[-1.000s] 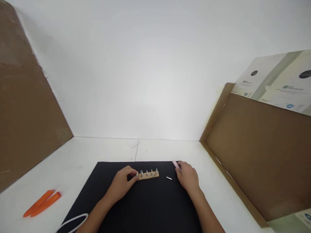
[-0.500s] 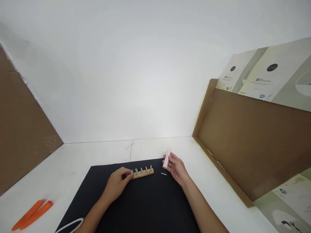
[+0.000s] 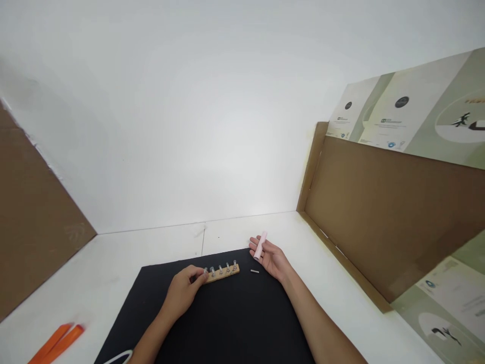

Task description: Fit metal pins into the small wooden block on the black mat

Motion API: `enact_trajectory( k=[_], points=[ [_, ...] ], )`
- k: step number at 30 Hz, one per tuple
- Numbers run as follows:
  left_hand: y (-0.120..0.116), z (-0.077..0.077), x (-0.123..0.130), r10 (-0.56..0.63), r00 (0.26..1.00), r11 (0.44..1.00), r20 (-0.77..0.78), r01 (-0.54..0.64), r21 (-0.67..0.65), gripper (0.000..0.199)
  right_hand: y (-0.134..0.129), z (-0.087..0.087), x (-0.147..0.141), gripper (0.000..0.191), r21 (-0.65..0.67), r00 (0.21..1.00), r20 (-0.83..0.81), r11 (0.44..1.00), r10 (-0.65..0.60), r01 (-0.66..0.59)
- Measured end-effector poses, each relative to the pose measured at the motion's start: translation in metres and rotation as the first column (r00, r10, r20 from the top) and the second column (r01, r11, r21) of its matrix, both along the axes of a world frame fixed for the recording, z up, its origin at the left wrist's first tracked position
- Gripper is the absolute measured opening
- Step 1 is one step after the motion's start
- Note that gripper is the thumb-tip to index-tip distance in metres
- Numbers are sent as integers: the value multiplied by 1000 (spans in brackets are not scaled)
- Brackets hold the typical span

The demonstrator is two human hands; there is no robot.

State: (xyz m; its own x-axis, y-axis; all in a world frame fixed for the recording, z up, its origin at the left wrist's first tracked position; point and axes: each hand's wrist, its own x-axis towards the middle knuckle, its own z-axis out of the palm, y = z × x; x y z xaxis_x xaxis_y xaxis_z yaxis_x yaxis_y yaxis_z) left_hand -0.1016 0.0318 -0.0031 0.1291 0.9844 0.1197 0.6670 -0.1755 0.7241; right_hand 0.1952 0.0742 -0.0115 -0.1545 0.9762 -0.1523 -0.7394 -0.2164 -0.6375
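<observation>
No words or numbers are being shown clearly enough to be read. Tiny lines of print are being carried by the upper pale panel (image 3: 420, 114) on the right. Two dark ovals (image 3: 402, 102) and two small blue marks (image 3: 391, 145) are being shown there too. More blurry print and a blue spot (image 3: 430, 284) are being carried by the lower pale panel (image 3: 450, 298).

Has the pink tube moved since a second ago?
Yes. Against the black mat, the pink tube has shifted up in view: its top now shows past the mat's far edge, held in the right hand.
</observation>
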Motion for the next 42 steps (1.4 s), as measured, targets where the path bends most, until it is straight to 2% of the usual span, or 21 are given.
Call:
enact_trajectory(
  k=[6, 9, 12, 14, 16, 21, 23, 29, 36, 40, 42],
  points=[
    [-1, 2, 2, 82, 993, 995, 80, -86, 43, 41, 11, -4, 7, 45, 44, 999, -22, 999, -31, 32],
    [-1, -1, 1, 136, 980, 987, 143, -146, 67, 43, 18, -7, 12, 35, 13, 995, -57, 996, -83, 84],
    [0, -5, 1, 144, 959, 985, 243, -163, 58, 41, 22, -8, 17, 22, -24, 986, -106, 991, -130, 129],
    [0, -7, 1, 148, 949, 984, 280, -168, 51, 40, 23, -7, 20, 20, -29, 980, -132, 989, -147, 144],
    [0, -9, 1, 158, 950, 982, 268, -178, 55, 40, 22, -5, 22, 22, -18, 979, -137, 989, -150, 149],
    [1, -12, -1, 156, 970, 981, 187, -174, 82, 41, 18, 0, 21, 47, 24, 990, -102, 994, -102, 105],
    [1, -12, -2, 150, 976, 982, 158, -165, 87, 42, 17, 2, 19, 50, 30, 993, -80, 995, -89, 92],
    [-1, -10, -1, 141, 983, 983, 117, -153, 103, 41, 14, 4, 16, 42, 59, 999, -29, 997, -40, 42],
    [-2, -6, 1, 135, 988, 980, 80, -145, 134, 37, 20, -2, 18, 34, 106, 1000, 16, 994, -21, 19],
    [-3, -5, 1, 121, 990, 982, 68, -130, 139, 36, 20, -2, 16, 31, 58, 998, 40, 997, -46, 44],
    [-2, -5, 1, 161, 983, 975, 86, -172, 138, 37, 22, -2, 17, 30, 42, 998, 40, 998, -50, 49]
  ],
)
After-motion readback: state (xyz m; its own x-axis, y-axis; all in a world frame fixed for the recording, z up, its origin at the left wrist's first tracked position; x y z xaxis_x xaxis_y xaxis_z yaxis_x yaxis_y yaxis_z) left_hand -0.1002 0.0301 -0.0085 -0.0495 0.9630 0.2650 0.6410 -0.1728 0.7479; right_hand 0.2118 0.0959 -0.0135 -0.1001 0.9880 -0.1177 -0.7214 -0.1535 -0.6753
